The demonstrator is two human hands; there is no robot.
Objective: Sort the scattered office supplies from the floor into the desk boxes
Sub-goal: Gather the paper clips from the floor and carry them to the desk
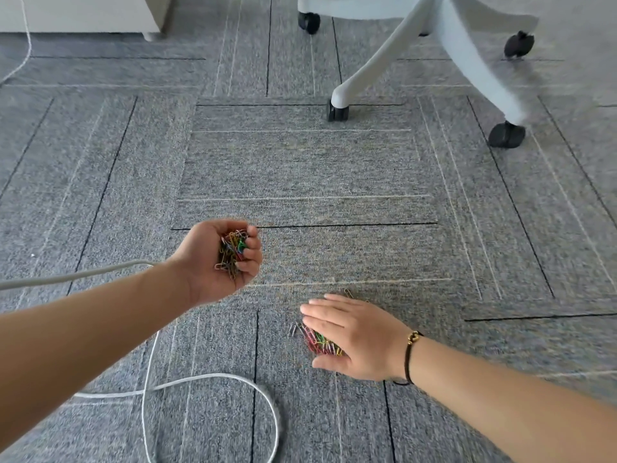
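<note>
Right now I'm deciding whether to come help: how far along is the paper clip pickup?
Partly done. The left hand already holds a cupped bunch of colored paper clips, palm up. In hand: the right hand lies flat over a pile of paper clips on the carpet, seemingly gathering them. Left: lifting that pile and a few strays beside it, then boxing everything. No desk boxes are in view, so nothing looks sorted yet.

My left hand (222, 262) cups a bunch of coloured paper clips (231, 252) — my right hand (354, 339) lies flat over the clips on the carpet (319, 340).
</note>
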